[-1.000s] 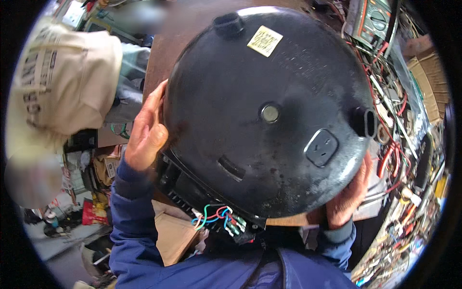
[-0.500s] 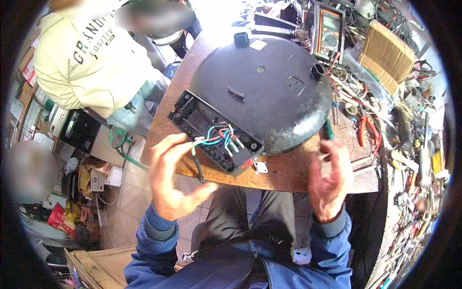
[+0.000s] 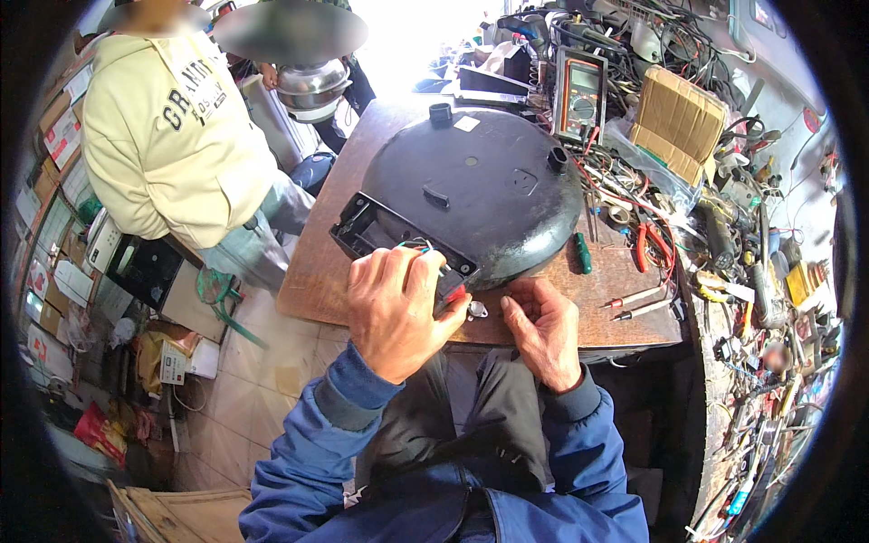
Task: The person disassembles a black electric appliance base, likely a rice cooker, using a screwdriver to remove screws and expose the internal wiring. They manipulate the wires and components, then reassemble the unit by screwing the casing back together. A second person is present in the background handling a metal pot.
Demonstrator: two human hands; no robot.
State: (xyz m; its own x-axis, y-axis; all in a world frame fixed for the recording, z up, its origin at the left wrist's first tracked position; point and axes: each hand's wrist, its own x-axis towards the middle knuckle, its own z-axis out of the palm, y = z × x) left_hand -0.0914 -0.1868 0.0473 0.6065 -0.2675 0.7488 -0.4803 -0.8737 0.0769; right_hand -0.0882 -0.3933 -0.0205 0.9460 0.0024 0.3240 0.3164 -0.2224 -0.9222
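A round black appliance shell (image 3: pixel 480 195) lies bottom-up on the wooden table (image 3: pixel 312 271). Its open rectangular compartment (image 3: pixel 367 226) faces me. My left hand (image 3: pixel 398 308) is curled over the coloured wires (image 3: pixel 424 246) and a red piece (image 3: pixel 453 288) at that compartment, hiding most of them. My right hand (image 3: pixel 543 330) rests at the table's near edge. Its fingertips are pinched at a small metal part (image 3: pixel 477 310) just below the shell's rim.
Right of the shell lie a green-handled screwdriver (image 3: pixel 582 253), red pliers (image 3: pixel 647 244) and two thin screwdrivers (image 3: pixel 634 303). Behind stand a multimeter (image 3: pixel 579 90) and a tan box (image 3: pixel 679 118) among tangled cables. A person in a cream hoodie (image 3: pixel 172 136) stands left, by a metal pot (image 3: pixel 312 86).
A second ago both hands held the shell up close to me. It now lies on the table. My left hand has closed over the wires and my right has dropped to the table edge.
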